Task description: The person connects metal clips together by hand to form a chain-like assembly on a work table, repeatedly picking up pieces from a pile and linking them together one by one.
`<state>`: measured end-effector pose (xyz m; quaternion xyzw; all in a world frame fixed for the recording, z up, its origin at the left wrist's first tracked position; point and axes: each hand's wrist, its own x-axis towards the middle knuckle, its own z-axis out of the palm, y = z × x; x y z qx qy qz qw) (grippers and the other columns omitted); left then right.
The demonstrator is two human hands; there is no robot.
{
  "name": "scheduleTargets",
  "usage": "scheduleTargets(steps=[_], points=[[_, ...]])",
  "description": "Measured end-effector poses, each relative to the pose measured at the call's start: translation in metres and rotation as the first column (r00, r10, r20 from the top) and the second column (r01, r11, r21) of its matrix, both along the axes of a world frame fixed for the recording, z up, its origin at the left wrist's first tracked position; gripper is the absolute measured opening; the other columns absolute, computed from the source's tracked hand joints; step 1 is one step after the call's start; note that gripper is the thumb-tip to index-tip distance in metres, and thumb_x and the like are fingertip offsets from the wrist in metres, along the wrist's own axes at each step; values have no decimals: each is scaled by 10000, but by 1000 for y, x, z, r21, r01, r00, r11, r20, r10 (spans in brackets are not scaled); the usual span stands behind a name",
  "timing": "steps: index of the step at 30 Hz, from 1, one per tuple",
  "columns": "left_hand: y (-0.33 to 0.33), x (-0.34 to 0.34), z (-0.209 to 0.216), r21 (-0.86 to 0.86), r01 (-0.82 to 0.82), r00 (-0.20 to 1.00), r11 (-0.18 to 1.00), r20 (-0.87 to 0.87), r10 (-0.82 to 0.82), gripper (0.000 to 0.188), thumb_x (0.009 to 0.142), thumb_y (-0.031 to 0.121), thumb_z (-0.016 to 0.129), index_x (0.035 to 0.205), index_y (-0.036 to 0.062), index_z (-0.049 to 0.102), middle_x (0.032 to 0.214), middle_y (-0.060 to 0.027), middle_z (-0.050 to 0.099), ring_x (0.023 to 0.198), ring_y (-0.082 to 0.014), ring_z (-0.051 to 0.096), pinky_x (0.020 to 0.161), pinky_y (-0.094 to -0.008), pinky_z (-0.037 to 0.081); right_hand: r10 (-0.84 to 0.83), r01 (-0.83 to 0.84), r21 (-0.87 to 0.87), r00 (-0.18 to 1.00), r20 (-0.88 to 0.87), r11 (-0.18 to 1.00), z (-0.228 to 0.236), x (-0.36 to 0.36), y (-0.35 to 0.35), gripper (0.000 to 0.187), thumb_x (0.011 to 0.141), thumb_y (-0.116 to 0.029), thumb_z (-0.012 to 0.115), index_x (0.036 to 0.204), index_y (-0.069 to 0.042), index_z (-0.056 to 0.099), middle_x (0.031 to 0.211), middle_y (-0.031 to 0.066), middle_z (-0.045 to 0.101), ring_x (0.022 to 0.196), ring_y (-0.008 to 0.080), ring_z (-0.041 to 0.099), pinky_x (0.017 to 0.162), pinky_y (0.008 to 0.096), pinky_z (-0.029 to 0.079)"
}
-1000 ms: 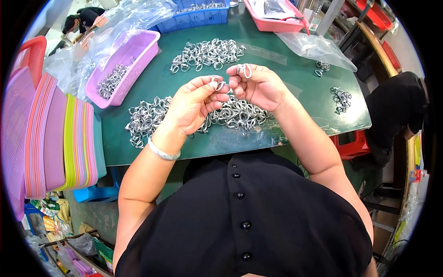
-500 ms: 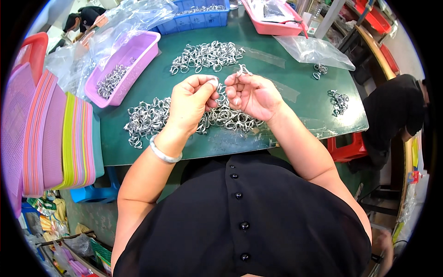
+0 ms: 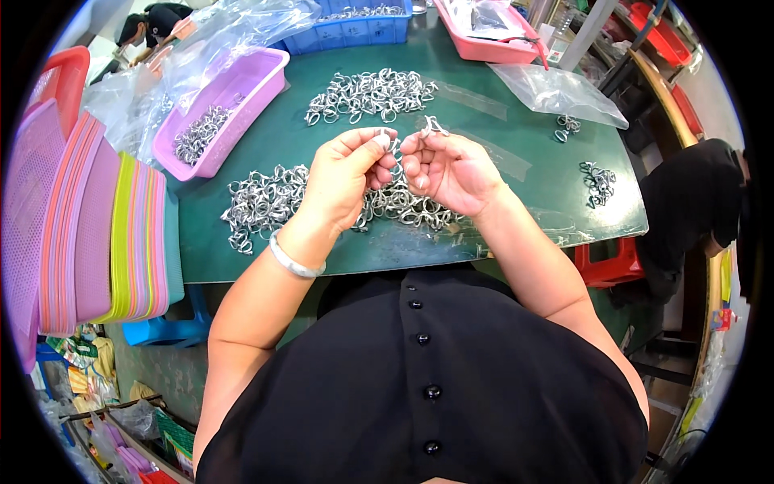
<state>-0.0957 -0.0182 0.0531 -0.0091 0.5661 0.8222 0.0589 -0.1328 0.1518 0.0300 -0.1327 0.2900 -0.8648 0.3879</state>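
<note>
Close together above the near pile of silver metal rings [image 3: 266, 200], my two hands are raised over the green table. My left hand [image 3: 343, 177] is closed in a pinch, thumb against forefinger, on a small silver piece that looks like a ring [image 3: 389, 135]; the fingers cover most of it. Between the thumb and forefinger of my right hand [image 3: 455, 171] a silver ring [image 3: 434, 127] sticks up, and the other fingers are curled. The fingertips of both hands nearly meet. Part of the near pile lies hidden behind my hands.
A second ring pile [image 3: 371, 95] lies farther back. Smaller clusters of darker rings [image 3: 597, 184] are at the right. A purple basket [image 3: 262, 95] holds rings; blue [image 3: 347, 32] and pink [image 3: 484, 50] baskets stand behind. Stacked baskets [image 3: 97, 234] rise at left. A person [image 3: 693, 202] is at right.
The whole view has shifted slightly to one side. Both hands keep their pinches, with only small movements of the fingers at the rings.
</note>
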Motion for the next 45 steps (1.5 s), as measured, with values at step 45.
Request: scheduleTargets(steps=[45], points=[[-15, -105, -37, -968, -171, 970, 185, -198, -140, 239, 725, 250, 615, 847, 45, 623, 754, -99, 626, 705, -213, 600, 644, -330, 463, 611, 929, 357, 225, -759, 102, -15, -117, 0, 256, 700, -166, 588, 935, -65, 604, 944, 138, 600, 912, 286, 559, 783, 375, 444]])
